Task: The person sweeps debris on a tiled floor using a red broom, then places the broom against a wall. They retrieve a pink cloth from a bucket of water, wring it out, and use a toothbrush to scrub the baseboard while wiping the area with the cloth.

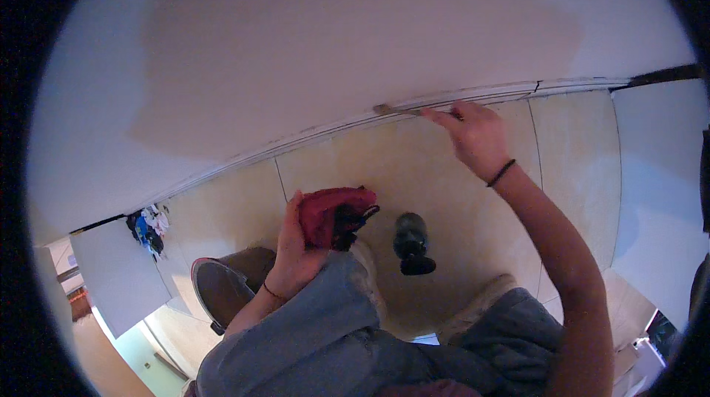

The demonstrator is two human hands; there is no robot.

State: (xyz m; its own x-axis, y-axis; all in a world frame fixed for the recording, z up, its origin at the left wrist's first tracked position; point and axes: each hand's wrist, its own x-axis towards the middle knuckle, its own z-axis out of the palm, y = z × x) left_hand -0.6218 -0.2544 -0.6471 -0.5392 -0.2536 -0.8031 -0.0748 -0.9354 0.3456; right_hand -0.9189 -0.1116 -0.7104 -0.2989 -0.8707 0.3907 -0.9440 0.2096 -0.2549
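Observation:
My right hand grips the handle of a slim tool, which looks like a small brush. Its brownish tip touches the top of the white skirting board at the foot of the wall. In my left hand is a bunched red cloth with a black part, held above my left knee. A dark bottle-like object with a black end is on the tiled floor between my legs; blur hides what it is.
To the left, a dark bucket-like container is partly behind my left forearm. Small blue, white and dark items lie by the wall near a pale door panel. A wide pale wall rises ahead. Another pale panel stands at right.

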